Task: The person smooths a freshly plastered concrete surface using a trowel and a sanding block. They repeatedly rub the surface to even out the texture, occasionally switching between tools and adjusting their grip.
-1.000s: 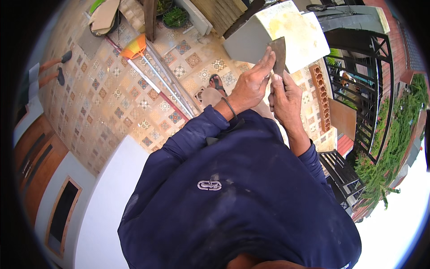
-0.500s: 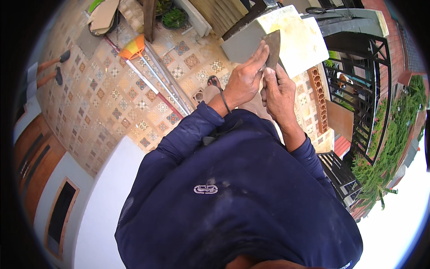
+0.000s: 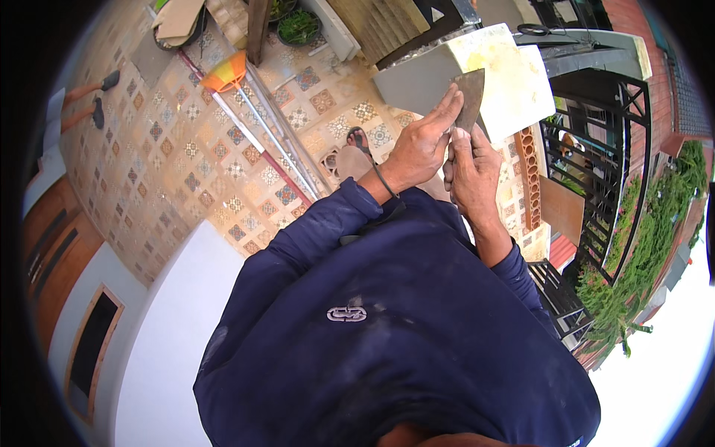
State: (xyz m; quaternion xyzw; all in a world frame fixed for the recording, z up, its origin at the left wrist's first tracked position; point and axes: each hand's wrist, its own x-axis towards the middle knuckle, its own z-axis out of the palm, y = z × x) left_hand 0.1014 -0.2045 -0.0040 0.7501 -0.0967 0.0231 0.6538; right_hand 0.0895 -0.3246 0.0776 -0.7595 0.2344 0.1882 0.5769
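Observation:
A flat, wide metal scraper [image 3: 468, 93] with a dull, worn blade is held up in front of my body. My left hand [image 3: 418, 145] lies along the blade's left side, its fingers closed against the metal. My right hand [image 3: 473, 171] is wrapped round the scraper's lower end, thumb on top, and covers most of its handle. The two hands are close together at the base of the blade. Behind the blade is a pale, stained block [image 3: 506, 93] with a grey side face, its top partly hidden by the tool.
A tiled floor [image 3: 164, 171] holds long poles and an orange-yellow broom [image 3: 222, 74]. Potted plants [image 3: 296, 28] stand at the back, a black railing [image 3: 588, 149] at right, with a perforated brown piece [image 3: 530, 171] beside it. Another person's legs [image 3: 93, 93] show at far left; a white surface [image 3: 171, 320] lies lower left.
Both hands and the scraper shifted slightly up and left by half a second ago, then came back down and to the right. The grip looks the same. The view has shifted a little.

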